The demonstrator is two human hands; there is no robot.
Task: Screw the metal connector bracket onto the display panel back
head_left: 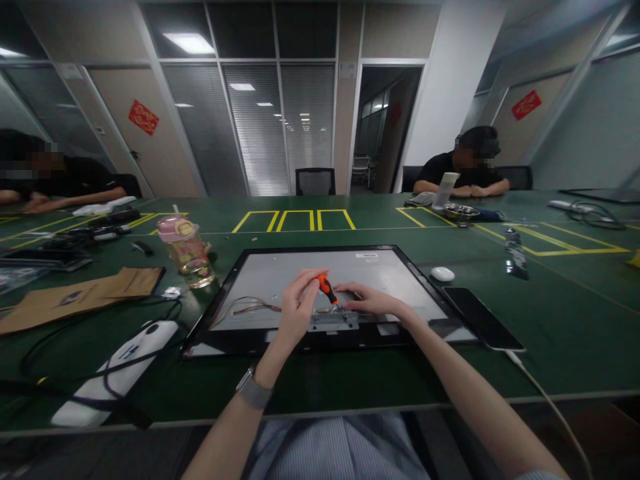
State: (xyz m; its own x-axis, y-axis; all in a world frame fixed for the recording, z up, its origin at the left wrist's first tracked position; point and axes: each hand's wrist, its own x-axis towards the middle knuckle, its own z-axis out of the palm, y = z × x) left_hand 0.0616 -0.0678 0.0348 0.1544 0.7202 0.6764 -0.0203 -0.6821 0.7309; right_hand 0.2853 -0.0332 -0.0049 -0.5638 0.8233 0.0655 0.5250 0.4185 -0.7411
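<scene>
A flat display panel point(390, 273) with a black frame and grey back lies on the green table before me. My left hand point(298, 297) is closed around the handle of an orange and black screwdriver point(327, 289). The tool tilts, its lower end down by a metal bracket point(333, 322) at the panel's near edge. My right hand point(369, 298) rests by the screwdriver's lower end, fingers bent towards the bracket; whether they pinch a small part I cannot make out. Thin coloured wires point(250, 305) run over the panel's left part.
Left of the panel stand a pink-lidded bottle point(186, 250), a brown paper bag point(85, 298) and a white power strip point(117, 370) with black cables. To the right lie a phone point(483, 318) on a cable and a white earbud case point(443, 274). Two people sit across the table.
</scene>
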